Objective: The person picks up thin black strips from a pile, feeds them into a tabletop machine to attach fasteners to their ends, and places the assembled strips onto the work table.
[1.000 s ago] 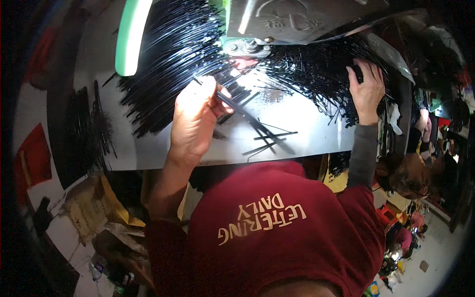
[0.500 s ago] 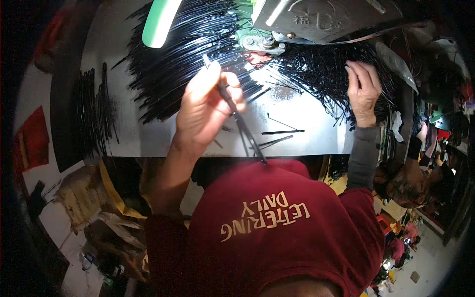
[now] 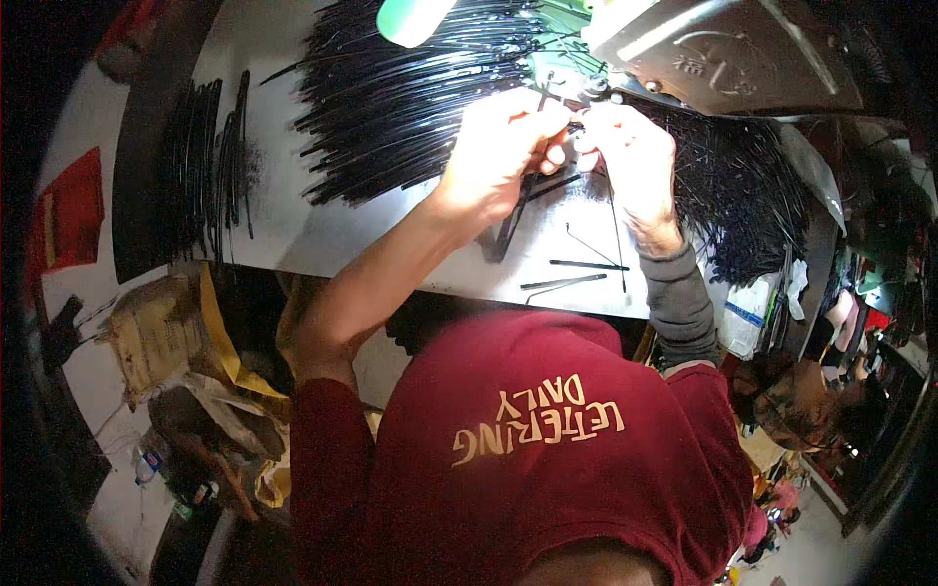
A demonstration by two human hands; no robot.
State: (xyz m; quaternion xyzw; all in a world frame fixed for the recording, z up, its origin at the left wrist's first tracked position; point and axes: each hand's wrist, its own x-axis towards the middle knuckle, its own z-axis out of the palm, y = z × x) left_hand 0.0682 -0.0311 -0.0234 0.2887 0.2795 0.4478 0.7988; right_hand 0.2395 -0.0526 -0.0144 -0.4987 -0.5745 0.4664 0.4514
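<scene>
Under the bright lamp my two hands meet above the metal worktable, close to the small machine fitting (image 3: pixel 594 86). My left hand (image 3: pixel 503 146) is closed on a dark rod (image 3: pixel 508 227) that slants down below the palm. Fingertips of my right hand (image 3: pixel 633 161) pinch a thin black wire rod (image 3: pixel 616 220), which hangs toward the table's near edge. The hands' tips almost touch; glare hides the exact contact between the pieces. Left of them lies a large fan of black rods (image 3: pixel 391 107), and a tangled heap of thin black rods (image 3: pixel 738 186) sits on the right.
A few loose rods (image 3: pixel 588 264) lie near the worktable's (image 3: pixel 459 269) front edge. More rods (image 3: pixel 205 156) rest at the far left. A metal machine housing (image 3: pixel 723 54) and a white-green lamp (image 3: pixel 410 20) overhang the back. Sacks (image 3: pixel 161 366) stand below left.
My right hand has left the right-hand heap with a thin rod and come to the middle. My left hand has moved over to meet it, still holding its rod. The view has shifted slightly.
</scene>
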